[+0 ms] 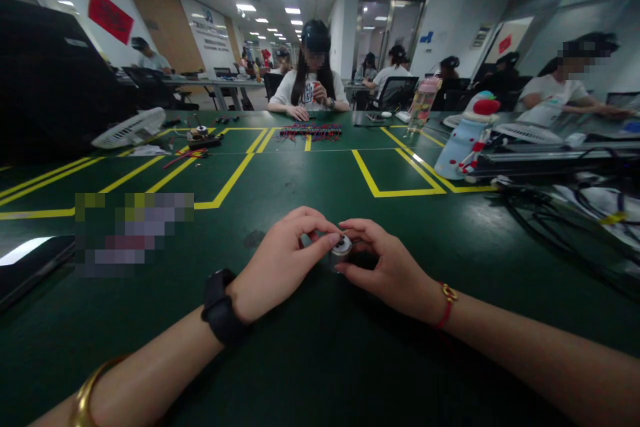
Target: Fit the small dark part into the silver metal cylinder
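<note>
A small silver cylinder [341, 248] with a pale round top and a dark centre stands on the green table between my hands. My left hand [293, 248], coming from the left, has its thumb and fingertips pinched at the dark centre of the top. Round the cylinder's right side curl the thumb and fingers of my right hand [383, 260], holding it. Whether a separate small part sits between my left fingertips is too small to tell.
Yellow tape lines [410, 193] mark the table. A phone [35, 267] lies at left, black cables [550, 220] at right. A blue bottle [459, 143] and a clear bottle [424, 107] stand at far right. Opposite sits a person [310, 83] behind a row of coloured wires [310, 132].
</note>
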`<action>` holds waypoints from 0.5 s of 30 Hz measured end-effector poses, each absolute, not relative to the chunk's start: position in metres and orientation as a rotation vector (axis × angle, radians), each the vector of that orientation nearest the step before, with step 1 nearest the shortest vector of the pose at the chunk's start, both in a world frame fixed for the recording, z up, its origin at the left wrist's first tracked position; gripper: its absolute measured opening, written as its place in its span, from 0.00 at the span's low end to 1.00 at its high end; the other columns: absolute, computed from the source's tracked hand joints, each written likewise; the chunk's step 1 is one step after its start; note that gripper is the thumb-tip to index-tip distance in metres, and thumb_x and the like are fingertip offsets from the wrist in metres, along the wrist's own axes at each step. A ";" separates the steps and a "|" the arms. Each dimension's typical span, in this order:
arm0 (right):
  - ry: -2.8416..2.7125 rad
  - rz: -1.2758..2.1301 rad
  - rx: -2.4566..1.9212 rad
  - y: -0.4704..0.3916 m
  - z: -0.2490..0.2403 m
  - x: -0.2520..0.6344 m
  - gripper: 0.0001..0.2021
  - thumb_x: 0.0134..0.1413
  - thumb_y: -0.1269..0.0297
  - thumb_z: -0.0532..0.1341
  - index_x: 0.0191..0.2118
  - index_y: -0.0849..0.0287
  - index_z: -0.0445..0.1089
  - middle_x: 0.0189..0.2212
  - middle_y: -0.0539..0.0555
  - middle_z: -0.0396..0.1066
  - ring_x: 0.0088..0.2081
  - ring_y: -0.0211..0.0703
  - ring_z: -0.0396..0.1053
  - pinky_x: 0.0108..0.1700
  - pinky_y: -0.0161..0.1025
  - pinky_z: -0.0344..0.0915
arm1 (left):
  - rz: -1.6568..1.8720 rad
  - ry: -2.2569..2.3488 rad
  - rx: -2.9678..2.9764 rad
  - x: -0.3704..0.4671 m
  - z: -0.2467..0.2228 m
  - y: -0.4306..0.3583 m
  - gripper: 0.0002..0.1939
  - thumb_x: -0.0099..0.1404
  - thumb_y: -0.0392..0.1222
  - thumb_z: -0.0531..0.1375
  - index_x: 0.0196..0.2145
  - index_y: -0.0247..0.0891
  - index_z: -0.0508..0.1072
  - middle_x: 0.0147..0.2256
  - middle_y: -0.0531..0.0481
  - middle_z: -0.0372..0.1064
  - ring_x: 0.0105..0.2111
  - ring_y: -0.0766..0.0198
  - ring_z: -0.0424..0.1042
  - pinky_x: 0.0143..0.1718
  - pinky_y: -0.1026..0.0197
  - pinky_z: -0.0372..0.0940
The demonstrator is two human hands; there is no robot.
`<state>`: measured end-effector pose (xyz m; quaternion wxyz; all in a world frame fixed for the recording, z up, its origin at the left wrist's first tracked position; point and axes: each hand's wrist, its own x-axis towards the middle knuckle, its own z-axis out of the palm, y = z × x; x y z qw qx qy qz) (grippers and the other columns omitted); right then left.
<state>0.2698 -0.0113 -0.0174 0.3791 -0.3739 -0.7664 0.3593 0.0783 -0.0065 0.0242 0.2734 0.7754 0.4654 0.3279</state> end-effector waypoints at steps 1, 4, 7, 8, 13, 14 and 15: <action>-1.971 0.909 -0.955 -0.011 -0.017 0.270 0.26 0.49 0.65 0.63 0.55 0.56 0.58 0.48 0.55 0.68 0.45 0.37 0.70 0.49 0.39 0.69 | 0.871 1.251 2.087 0.079 0.025 -0.007 0.10 0.64 0.46 0.57 0.36 0.43 0.78 0.40 0.50 0.70 0.37 0.62 0.68 0.35 0.60 0.61; -1.995 0.876 -0.952 -0.011 -0.016 0.269 0.24 0.49 0.65 0.62 0.54 0.56 0.60 0.48 0.55 0.68 0.44 0.37 0.70 0.48 0.40 0.69 | 0.854 1.263 2.088 0.080 0.026 -0.008 0.10 0.63 0.47 0.58 0.36 0.43 0.78 0.40 0.50 0.70 0.37 0.62 0.68 0.35 0.60 0.61; -2.018 0.833 -0.956 -0.012 -0.015 0.269 0.24 0.49 0.66 0.62 0.54 0.56 0.62 0.48 0.54 0.68 0.43 0.37 0.70 0.48 0.39 0.69 | 0.932 1.280 2.056 0.078 0.027 -0.007 0.11 0.63 0.48 0.58 0.35 0.42 0.78 0.38 0.50 0.71 0.37 0.61 0.69 0.36 0.60 0.62; -2.019 0.805 -0.974 -0.012 -0.015 0.270 0.24 0.49 0.66 0.62 0.54 0.55 0.62 0.48 0.54 0.68 0.43 0.37 0.70 0.47 0.39 0.69 | 0.972 1.291 2.034 0.076 0.026 -0.006 0.11 0.63 0.48 0.58 0.36 0.42 0.77 0.38 0.49 0.71 0.37 0.60 0.69 0.36 0.60 0.62; -1.990 0.695 -1.070 -0.013 -0.015 0.276 0.21 0.49 0.65 0.62 0.51 0.55 0.65 0.45 0.54 0.69 0.41 0.37 0.70 0.45 0.39 0.70 | 0.905 1.377 2.004 0.064 0.013 -0.004 0.11 0.61 0.50 0.59 0.35 0.43 0.78 0.38 0.49 0.72 0.38 0.58 0.70 0.39 0.58 0.62; -1.990 0.704 -1.072 -0.013 -0.015 0.277 0.21 0.49 0.65 0.62 0.51 0.55 0.65 0.45 0.54 0.69 0.41 0.37 0.70 0.45 0.39 0.70 | 0.843 1.382 2.025 0.063 0.009 -0.005 0.10 0.61 0.49 0.59 0.35 0.44 0.78 0.38 0.49 0.73 0.38 0.58 0.70 0.39 0.57 0.62; -1.988 0.713 -1.071 -0.012 -0.015 0.277 0.21 0.49 0.65 0.62 0.51 0.55 0.64 0.45 0.54 0.69 0.41 0.37 0.70 0.45 0.39 0.70 | 0.783 1.385 2.052 0.064 0.006 -0.006 0.10 0.61 0.49 0.59 0.34 0.45 0.78 0.37 0.50 0.73 0.38 0.58 0.70 0.40 0.57 0.61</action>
